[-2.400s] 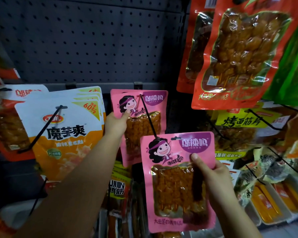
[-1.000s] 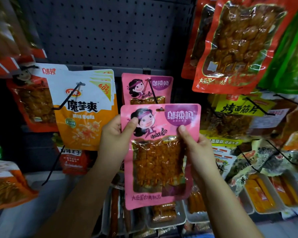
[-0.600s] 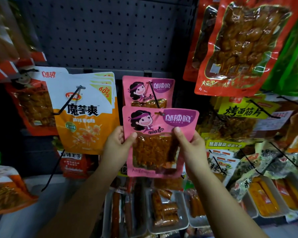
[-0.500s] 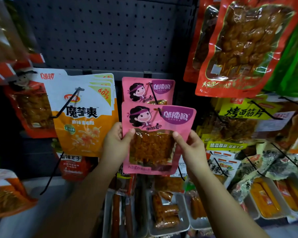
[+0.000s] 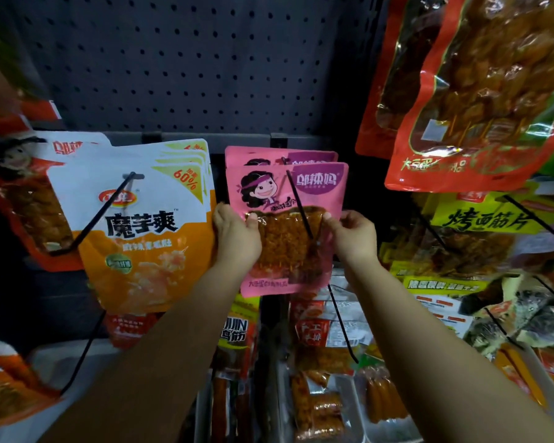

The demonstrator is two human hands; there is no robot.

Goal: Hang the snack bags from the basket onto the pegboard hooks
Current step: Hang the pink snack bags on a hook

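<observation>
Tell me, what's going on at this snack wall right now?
A person is hanging a pink snack bag on a black hook of the pegboard. The left hand and right hand grip its sides. The hook's rod already pokes out through the bag's front, with another pink bag behind it.

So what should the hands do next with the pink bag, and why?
Probably let go. The pink snack bag already seems threaded on the black hook, in front of another pink bag, while the left hand and right hand pinch its sides.
</observation>
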